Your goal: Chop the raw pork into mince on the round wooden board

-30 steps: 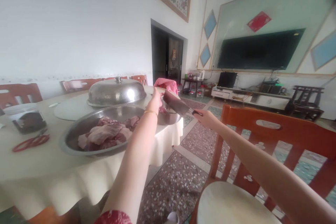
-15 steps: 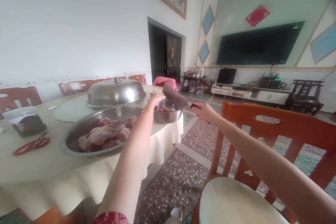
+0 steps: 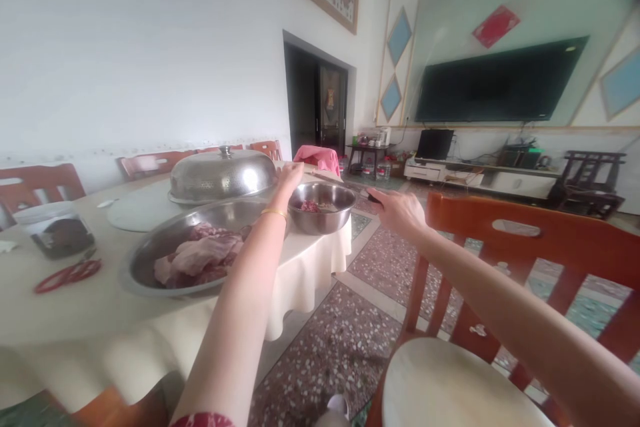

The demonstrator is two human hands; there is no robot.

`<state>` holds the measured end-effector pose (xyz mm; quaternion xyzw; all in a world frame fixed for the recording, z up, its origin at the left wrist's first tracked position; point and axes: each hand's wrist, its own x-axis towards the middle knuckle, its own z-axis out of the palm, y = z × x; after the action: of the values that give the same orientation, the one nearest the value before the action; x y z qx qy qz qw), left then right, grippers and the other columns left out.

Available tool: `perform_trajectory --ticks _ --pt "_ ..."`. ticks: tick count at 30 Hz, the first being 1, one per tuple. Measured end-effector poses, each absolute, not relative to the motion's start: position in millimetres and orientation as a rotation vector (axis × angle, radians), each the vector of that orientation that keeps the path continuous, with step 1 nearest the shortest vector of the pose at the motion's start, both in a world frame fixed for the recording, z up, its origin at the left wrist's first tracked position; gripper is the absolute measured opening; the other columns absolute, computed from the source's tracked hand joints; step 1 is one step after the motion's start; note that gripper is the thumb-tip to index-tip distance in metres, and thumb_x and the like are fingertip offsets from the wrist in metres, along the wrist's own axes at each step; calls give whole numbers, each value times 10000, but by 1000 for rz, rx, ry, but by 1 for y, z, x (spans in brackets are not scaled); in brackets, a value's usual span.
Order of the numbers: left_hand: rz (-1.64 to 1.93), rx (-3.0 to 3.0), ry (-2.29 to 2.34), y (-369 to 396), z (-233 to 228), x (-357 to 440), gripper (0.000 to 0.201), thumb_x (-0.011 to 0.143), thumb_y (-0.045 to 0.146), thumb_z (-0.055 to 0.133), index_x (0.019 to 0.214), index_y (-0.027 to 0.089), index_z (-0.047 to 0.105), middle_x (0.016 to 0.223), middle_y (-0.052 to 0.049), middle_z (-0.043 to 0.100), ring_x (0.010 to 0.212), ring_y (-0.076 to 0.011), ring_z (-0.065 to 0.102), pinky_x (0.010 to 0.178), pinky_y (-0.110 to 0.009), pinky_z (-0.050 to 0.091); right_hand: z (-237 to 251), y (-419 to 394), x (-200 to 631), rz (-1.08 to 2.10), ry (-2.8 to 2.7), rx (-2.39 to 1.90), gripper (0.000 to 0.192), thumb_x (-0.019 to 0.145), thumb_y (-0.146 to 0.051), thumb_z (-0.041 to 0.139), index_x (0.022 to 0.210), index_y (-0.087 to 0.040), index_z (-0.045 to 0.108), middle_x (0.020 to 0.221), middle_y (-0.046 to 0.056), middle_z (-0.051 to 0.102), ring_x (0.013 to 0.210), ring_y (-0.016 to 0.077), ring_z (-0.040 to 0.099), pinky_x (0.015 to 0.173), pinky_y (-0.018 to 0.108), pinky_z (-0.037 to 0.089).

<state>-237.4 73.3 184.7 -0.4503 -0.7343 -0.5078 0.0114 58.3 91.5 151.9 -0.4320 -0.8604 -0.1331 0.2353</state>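
Now the cleaver (image 3: 350, 185) has dropped flat behind the small steel bowl (image 3: 321, 207) at centre frame, right hand (image 3: 399, 211) still gripping its handle, left hand (image 3: 290, 177) w/ fingers resting at the bowl's rim, meat inside.

Table to the left, chair to the right.
On the table (image 3: 75, 320) a basin (image 3: 150, 270) of meat (image 3: 200, 257) sits in front of a domed lid (image 3: 223, 175); a bowl (image 3: 321, 207) stands right of both, at the edge. Jar (image 3: 60, 233) and scissors (image 3: 67, 275) lie far left. The left hand (image 3: 290, 177) is at the bowl's left rim, the right hand (image 3: 400, 212) to its right, above the chair (image 3: 520, 247).
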Motion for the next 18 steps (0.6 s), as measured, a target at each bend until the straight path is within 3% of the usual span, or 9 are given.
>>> perform_trajectory --ticks 4,9,13,18 --pt "-1154 -1665 -2296 67 192 -218 521 923 525 266 1115 295 693 1489 9 387 1438 -313 180 1158 -516 169 149 88 67 -859 -2432 -1077 511 929 -150 405 1400 -346 436 907 76 631 795 202 572 756 332 280" --pt "-902 -1847 -2327 82 180 -212 699 925 569 25 1250 364 609 1560 73 217 1456 -330 77 1139 -608 47 141 90 77 -948 -2453 -1086 567 893 -99 423 1411 -329 417 931 81 627 811 203 560 749 335 242" --pt "-896 -1871 -2319 88 170 -208 670 935 557 45 1277 363 587 1569 34 199 1455 -337 71 1128 -621 6 142 89 82 -958 -2453 -1108 576 892 -91 406 1417 -327 407 926 82 624 785 195 558 731 333 237" --pt "-840 -1988 -2191 89 163 -191 544 947 525 167 1238 396 608 1569 67 194 1457 -321 80 1146 -574 -2 146 86 83 -914 -2469 -1129 568 895 -116 404 1422 -326 394 934 88 627 799 199 560 731 332 249"
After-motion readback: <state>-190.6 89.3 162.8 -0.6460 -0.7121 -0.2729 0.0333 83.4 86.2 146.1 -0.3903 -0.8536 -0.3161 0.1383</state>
